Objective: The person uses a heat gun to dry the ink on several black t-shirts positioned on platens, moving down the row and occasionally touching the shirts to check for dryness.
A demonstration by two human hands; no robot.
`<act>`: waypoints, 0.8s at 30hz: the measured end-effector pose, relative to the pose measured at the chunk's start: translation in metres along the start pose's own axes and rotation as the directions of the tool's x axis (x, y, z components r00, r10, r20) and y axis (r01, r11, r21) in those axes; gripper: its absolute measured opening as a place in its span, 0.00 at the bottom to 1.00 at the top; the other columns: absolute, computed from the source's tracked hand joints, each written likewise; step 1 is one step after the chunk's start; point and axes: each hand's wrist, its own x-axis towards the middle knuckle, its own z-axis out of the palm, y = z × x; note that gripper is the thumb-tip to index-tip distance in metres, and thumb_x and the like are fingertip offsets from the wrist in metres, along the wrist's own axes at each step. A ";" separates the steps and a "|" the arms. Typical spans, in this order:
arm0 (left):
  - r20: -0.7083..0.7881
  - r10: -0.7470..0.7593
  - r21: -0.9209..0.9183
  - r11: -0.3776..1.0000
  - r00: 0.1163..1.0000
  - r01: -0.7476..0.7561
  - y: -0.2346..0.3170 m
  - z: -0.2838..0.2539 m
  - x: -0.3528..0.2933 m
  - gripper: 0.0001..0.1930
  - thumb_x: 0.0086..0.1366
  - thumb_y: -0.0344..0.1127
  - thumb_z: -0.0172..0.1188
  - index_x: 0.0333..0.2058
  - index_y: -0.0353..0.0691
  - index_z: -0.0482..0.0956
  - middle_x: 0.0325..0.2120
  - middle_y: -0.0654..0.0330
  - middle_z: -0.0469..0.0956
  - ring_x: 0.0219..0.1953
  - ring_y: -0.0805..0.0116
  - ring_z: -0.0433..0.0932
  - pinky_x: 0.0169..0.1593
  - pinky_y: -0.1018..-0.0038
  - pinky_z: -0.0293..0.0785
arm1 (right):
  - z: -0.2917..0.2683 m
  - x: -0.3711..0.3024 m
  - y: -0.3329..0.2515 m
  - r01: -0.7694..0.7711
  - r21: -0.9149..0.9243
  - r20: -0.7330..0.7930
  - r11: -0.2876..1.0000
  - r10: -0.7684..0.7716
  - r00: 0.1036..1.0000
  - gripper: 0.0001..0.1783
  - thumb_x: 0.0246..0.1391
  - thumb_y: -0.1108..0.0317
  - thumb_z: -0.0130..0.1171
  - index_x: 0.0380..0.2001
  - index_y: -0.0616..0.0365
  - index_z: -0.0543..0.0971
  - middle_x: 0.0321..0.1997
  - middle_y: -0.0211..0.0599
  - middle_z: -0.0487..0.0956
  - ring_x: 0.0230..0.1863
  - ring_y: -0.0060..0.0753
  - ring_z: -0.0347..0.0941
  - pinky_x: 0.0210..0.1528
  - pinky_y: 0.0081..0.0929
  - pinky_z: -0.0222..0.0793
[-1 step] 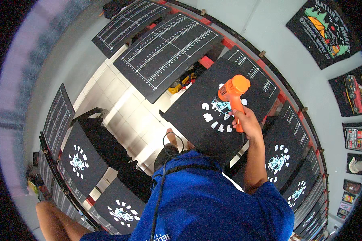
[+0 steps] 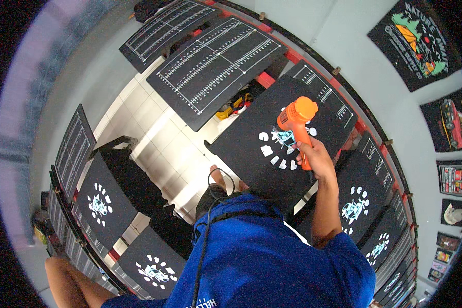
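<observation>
My right hand (image 2: 317,158) is wrapped round the handle of an orange heat gun (image 2: 297,114), with its cord trailing below the grip. The gun is over a black T-shirt (image 2: 241,136) spread on a flat board, above a printed ring of white letters round a light-blue scooter picture (image 2: 282,137). Part of that print is hidden behind the gun and hand. At the lower left, my bent left arm (image 2: 69,282) shows, but its hand is out of view.
Bare black boards with white ruled markings (image 2: 218,66) stand beyond the shirt. More printed black shirts (image 2: 108,205) lie on boards at the left and right (image 2: 355,205). A red-and-black rail (image 2: 339,77) curves along the right side. A black cable (image 2: 203,262) hangs over my blue shirt.
The view has shifted very slightly. The heat gun stays in my right hand over the same print, and its dark nozzle shows less than before.
</observation>
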 end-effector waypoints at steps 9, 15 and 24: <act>-0.131 -0.212 0.023 0.976 0.968 0.217 0.065 -0.034 -0.064 0.14 0.63 0.41 0.52 0.26 0.35 0.75 0.25 0.58 0.76 0.26 0.65 0.74 0.31 0.67 0.73 | 0.084 0.030 -0.030 -0.059 0.055 0.205 0.997 0.047 0.978 0.23 0.57 0.62 0.56 0.52 0.66 0.69 0.41 0.42 0.79 0.24 0.19 0.71 0.23 0.16 0.71; -0.345 -0.402 0.075 0.889 0.848 0.452 0.137 -0.068 -0.121 0.15 0.63 0.41 0.51 0.25 0.35 0.75 0.23 0.59 0.77 0.23 0.66 0.74 0.29 0.67 0.72 | 0.271 0.065 -0.053 -0.224 0.284 0.503 0.932 0.054 0.862 0.24 0.57 0.60 0.55 0.54 0.58 0.69 0.46 0.43 0.78 0.30 0.29 0.73 0.31 0.31 0.77; -0.850 -0.254 0.103 0.779 0.461 0.619 0.248 -0.081 -0.191 0.16 0.64 0.40 0.50 0.23 0.35 0.76 0.20 0.60 0.77 0.20 0.66 0.74 0.26 0.67 0.72 | 0.572 0.046 -0.076 0.180 -0.291 0.907 0.940 0.211 0.366 0.15 0.55 0.63 0.56 0.43 0.56 0.69 0.24 0.30 0.75 0.22 0.22 0.73 0.17 0.17 0.66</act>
